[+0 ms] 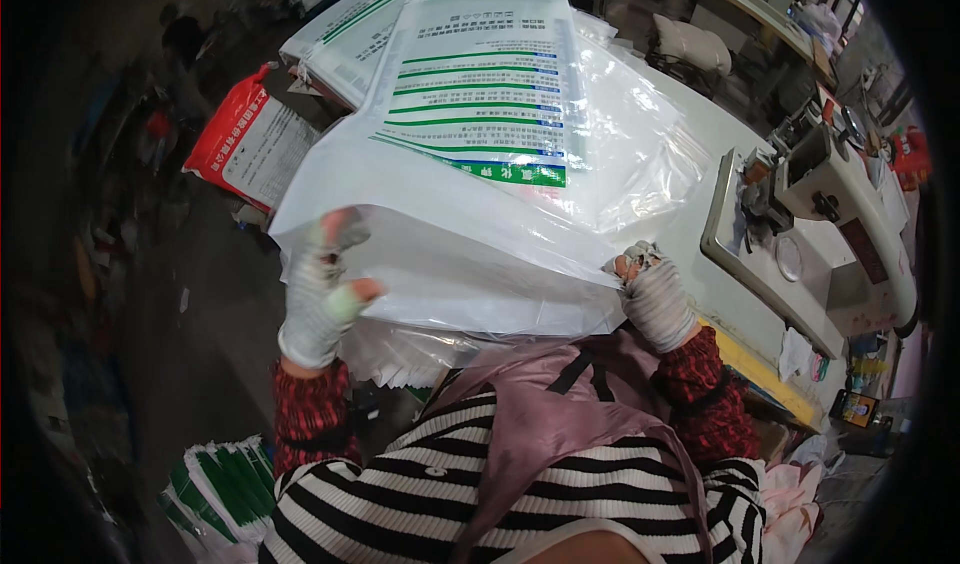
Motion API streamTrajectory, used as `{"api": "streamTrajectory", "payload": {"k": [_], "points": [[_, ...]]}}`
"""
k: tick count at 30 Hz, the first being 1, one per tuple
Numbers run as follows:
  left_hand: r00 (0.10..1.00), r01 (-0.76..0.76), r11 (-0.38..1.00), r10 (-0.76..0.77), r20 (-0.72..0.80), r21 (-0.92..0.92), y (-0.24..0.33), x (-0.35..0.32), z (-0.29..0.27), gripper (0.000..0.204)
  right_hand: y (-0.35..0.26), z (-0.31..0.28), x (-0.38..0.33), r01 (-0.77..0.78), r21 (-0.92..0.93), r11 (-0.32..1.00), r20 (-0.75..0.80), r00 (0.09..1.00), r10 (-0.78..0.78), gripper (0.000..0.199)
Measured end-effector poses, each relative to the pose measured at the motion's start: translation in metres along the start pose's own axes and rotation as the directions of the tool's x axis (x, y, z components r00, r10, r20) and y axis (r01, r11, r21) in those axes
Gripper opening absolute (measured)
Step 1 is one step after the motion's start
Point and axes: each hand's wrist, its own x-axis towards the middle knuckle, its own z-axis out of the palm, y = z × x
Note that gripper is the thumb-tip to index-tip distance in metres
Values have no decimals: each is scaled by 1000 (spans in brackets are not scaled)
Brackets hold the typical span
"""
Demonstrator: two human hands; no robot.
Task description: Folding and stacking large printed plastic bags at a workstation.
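A white woven sack (pixel 450 259) lies in front of me, its near edge lifted and curving between my hands. The printed panel (pixel 480 94) with green stripes is on its far part. My right hand (pixel 655 289), in a pale glove with bare fingertips, is closed on the sack's near right corner. At the left edge, my left hand (pixel 325 294), in a similar glove, has its thumb and fingers apart. It is slightly blurred, and whether it touches the sack I cannot tell. Clear plastic liner (pixel 430 349) shows under the near edge.
A sewing machine (pixel 840 204) stands on the table at right. More printed sacks (pixel 345 39) are stacked at the far left. A red and white bag (pixel 255 144) sits beyond my left hand. Folded green and white sacks (pixel 225 489) lie low at left. The table has a yellow edge (pixel 765 374).
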Motion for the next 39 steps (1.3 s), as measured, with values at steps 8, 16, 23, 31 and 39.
{"api": "streamTrajectory", "payload": {"k": [8,16,23,31,39], "points": [[913,400,752,-276,-302,524,-53,7,-43,33,-5,-15,-20,-12,51,999,-70,997,15,11],[810,156,874,-380,-447,-461,7,38,15,29,3,-15,-39,-59,25,998,-93,994,61,5],[862,166,782,-411,-296,-601,26,112,87,21,15,-19,-63,-10,24,1000,-164,986,14,16],[861,-150,989,123,494,15,-103,251,418,48,-10,35,-148,-192,981,14,152,820,552,34],[556,6,980,-169,814,199,-107,52,559,36,-36,-13,-272,-757,598,265,164,439,884,64]]}}
